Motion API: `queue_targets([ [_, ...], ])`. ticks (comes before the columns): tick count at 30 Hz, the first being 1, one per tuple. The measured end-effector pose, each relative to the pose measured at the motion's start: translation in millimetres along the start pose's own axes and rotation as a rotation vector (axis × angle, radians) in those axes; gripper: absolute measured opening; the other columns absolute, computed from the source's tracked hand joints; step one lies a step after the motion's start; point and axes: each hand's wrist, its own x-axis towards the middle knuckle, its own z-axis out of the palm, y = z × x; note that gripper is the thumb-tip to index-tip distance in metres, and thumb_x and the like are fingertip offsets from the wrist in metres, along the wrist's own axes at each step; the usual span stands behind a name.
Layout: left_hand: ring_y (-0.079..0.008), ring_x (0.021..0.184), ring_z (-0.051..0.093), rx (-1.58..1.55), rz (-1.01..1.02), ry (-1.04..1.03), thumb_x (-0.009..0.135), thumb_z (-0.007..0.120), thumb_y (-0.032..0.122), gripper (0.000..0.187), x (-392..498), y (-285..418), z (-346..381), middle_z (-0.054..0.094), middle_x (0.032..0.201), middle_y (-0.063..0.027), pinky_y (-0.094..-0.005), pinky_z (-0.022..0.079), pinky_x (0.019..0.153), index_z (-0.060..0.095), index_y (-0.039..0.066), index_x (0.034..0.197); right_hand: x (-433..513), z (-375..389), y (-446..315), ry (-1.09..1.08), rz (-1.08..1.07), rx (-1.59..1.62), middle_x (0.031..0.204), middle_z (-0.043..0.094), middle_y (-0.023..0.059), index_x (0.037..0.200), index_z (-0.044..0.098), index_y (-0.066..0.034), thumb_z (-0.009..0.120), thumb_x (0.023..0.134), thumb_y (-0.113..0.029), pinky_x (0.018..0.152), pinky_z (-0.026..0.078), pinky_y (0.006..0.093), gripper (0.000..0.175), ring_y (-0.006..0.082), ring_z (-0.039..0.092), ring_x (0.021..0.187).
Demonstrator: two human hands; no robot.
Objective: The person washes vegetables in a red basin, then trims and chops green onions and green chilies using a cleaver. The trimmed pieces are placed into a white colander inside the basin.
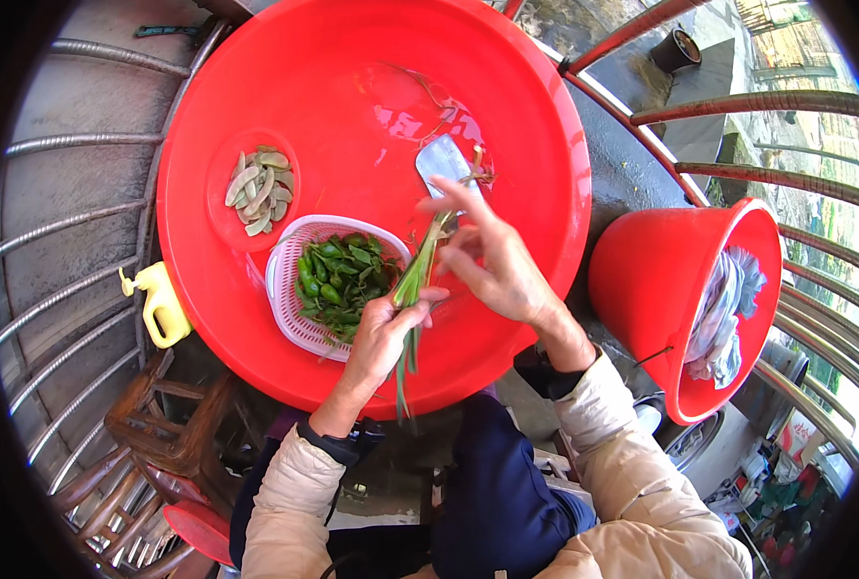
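Observation:
My left hand (388, 327) is closed around a bunch of long green stalks (421, 262), whose leafy ends hang below my fist towards the rim of a big round red plastic basin (342, 94). Beside the stalks' upper part is my right hand (491, 264), its fingers spread, blurred at the tips; I cannot tell if they touch the stalks. A cleaver blade (444, 163) lies in the basin just beyond that hand. Left of my left hand, a white-and-pink plastic colander (292, 246) holds green peppers (330, 294) with leaves. Flat pale bean pods (257, 189) lie in a round red dish (219, 189).
Plant scraps and water lie at the basin's far right. A tilted red bucket (632, 282) with cloths (723, 318) stands at the right. At the left are a yellow plastic jug (165, 304) and a wooden stool (169, 420). Metal railings flank both sides.

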Motion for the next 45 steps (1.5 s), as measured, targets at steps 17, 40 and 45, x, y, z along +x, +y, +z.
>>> queue_targets([
  [17,-0.0076,0.063,0.042,-0.59,-0.183,-0.174,0.099,0.044,0.023,0.036,-19,10,-28,0.045,0.067,0.0016,-0.0241,0.036,0.062,0.054,-0.004,0.12,18,-7,12,-0.069,0.327,0.016,0.063,0.062,0.0017,0.082,0.068,0.0008,0.068,0.087,-0.013,0.053,0.046,0.0221,0.014,0.0073,0.058,0.059],
  [40,-0.0209,0.063,0.067,0.593,0.203,0.287,0.08,0.067,-0.002,0.024,-26,17,-3,0.066,0.082,-0.0117,-0.0303,0.051,0.054,0.064,0.0,0.104,-6,18,7,0.144,-0.048,-0.498,0.067,0.063,0.0165,0.081,0.065,-0.0001,0.065,0.08,-0.005,0.057,0.05,0.037,0.005,0.031,0.065,0.064],
  [45,-0.0172,0.061,0.067,0.113,-0.079,0.188,0.087,0.062,0.0,0.02,-33,26,-20,0.066,0.081,-0.0105,-0.0266,0.054,0.053,0.061,-0.004,0.107,11,-8,24,0.481,0.053,-0.635,0.067,0.061,0.0186,0.077,0.06,-0.0024,0.064,0.081,-0.008,0.058,0.049,0.0445,0.008,0.0378,0.062,0.065],
])
